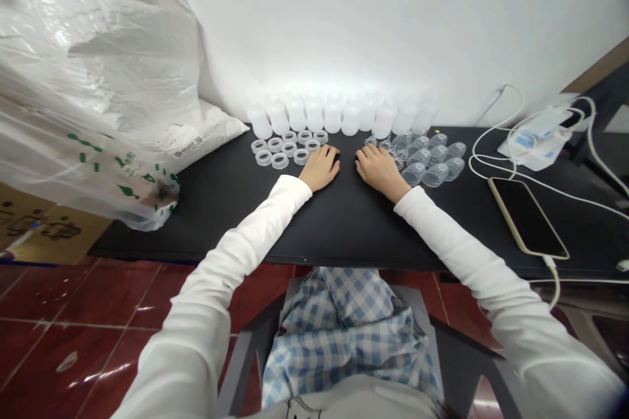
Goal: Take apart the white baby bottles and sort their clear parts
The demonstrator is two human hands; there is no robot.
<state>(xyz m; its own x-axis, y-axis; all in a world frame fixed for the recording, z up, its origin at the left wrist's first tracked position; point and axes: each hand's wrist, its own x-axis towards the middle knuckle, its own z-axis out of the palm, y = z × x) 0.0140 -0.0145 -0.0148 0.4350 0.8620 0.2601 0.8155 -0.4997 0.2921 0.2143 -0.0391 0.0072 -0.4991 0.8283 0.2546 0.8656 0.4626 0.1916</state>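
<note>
My left hand (320, 167) lies palm down on the black table, fingers loosely stretched and holding nothing. Its edge is close to a group of translucent screw rings (280, 160). My right hand (379, 169) also rests palm down, fingers apart, next to small clear pieces (384, 144) that look like bottle teats; it partly hides some of them. To its right stand several clear domed caps (435, 175). Behind both hands, a row of frosted white bottles (350, 119) stands upright along the wall.
At left, a large white sack (113, 46) and a printed plastic bag (122, 177) lean over the table by a cardboard box (63, 226). On the right lie a phone (528, 217) on a charging cable, a white power strip (535, 141) and loose white cables (555, 181).
</note>
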